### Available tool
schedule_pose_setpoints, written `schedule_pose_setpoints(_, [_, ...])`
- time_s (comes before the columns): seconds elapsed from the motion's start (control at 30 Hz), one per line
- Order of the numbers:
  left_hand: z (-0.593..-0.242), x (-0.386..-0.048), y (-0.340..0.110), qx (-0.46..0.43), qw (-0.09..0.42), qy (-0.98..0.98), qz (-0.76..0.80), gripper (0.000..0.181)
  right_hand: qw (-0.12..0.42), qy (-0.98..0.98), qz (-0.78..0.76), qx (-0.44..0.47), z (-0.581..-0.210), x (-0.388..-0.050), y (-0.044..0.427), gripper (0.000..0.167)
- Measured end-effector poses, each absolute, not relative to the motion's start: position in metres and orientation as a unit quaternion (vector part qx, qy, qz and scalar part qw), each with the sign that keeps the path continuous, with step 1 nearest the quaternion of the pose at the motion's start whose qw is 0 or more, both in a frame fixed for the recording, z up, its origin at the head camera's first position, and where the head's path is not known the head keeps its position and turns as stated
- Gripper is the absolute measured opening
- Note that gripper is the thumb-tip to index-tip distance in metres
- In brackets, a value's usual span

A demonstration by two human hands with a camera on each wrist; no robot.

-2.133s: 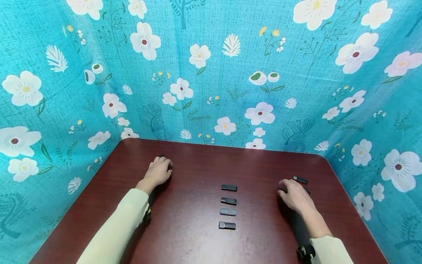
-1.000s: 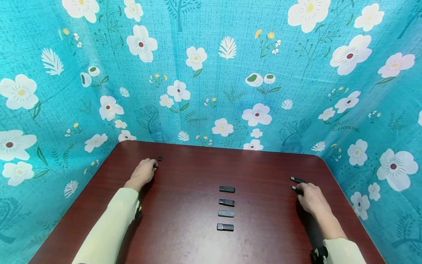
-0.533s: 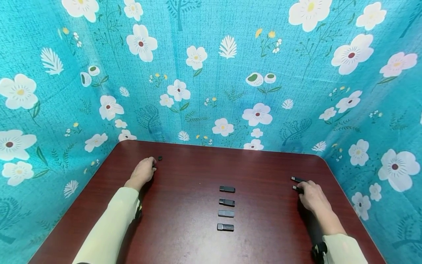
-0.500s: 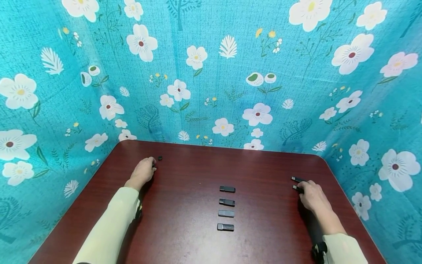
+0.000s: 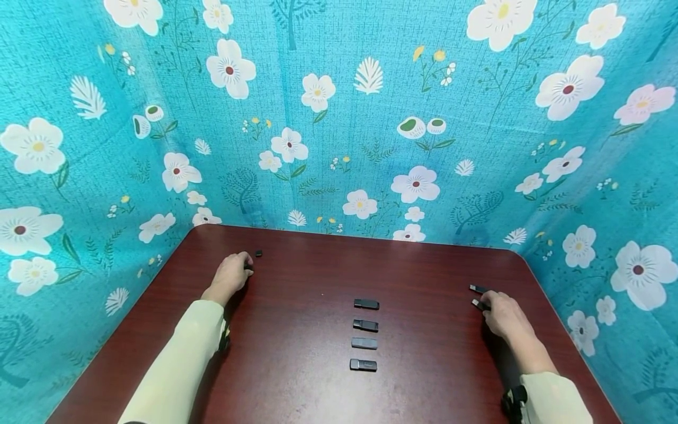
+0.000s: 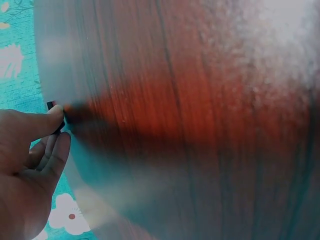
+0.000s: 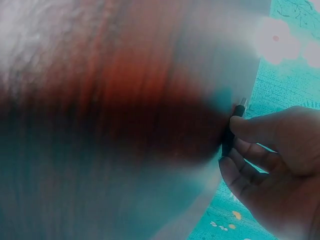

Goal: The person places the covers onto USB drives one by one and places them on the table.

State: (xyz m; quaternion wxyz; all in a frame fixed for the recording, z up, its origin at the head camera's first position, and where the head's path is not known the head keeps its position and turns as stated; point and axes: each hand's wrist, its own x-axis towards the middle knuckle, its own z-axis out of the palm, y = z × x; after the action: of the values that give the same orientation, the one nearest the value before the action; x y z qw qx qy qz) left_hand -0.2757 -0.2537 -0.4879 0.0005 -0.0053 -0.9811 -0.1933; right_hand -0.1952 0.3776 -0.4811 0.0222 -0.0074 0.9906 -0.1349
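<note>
Toward the table's far left, my left hand (image 5: pixel 229 275) pinches a small black cap (image 6: pixel 61 127) between thumb and fingers, mostly hidden by them. Just beyond it lies another small black cap (image 5: pixel 258 253). On the right, my right hand (image 5: pixel 505 318) holds a black USB flash drive (image 7: pixel 229 137) by its body, thumb on one side and fingers on the other. Its bare metal plug (image 7: pixel 243 102) points away from the hand. A second uncapped USB flash drive (image 5: pixel 478 289) lies right behind it, partly covered by the fingers.
Several dark USB flash drives lie in a column mid-table, among them a black one (image 5: pixel 366 304) at the back and a grey one (image 5: pixel 364 343). The dark red table (image 5: pixel 296 271) has rounded far corners. A flowered turquoise curtain (image 5: pixel 339 147) hangs around it.
My left hand has drawn back left from the far cap, uncovering it, and holds another cap. My right hand has shifted right with the flash drive. Little differs over the last half second.
</note>
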Motion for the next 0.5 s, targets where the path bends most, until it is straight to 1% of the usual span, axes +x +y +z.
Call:
schedule_pose_setpoints(0.17, [-0.4881, -0.274, -0.2543, 0.005, 0.007, -0.978, -0.208, 0.018, 0.019, 0.992, -0.126, -0.016, -0.4801, -0.1932, 0.376, 0.026])
schedule_pose_setpoints(0.3, [-0.4883, -0.2718, -0.2536, 0.01, 0.012, -0.977, -0.212, 0.02, 0.016, 0.99, -0.139, -0.012, -0.4797, -0.1912, 0.3744, 0.018])
schedule_pose_setpoints(0.4, [-0.4882, -0.2698, -0.2519, 0.002, 0.021, -0.976, -0.218, 0.018, 0.013, 0.989, -0.149, -0.012, -0.4793, -0.1904, 0.3733, 0.013])
schedule_pose_setpoints(0.5, [-0.4871, -0.2674, -0.2492, -0.018, 0.04, -0.973, -0.227, 0.018, 0.007, 0.987, -0.159, -0.013, -0.4787, -0.1895, 0.3705, 0.014])
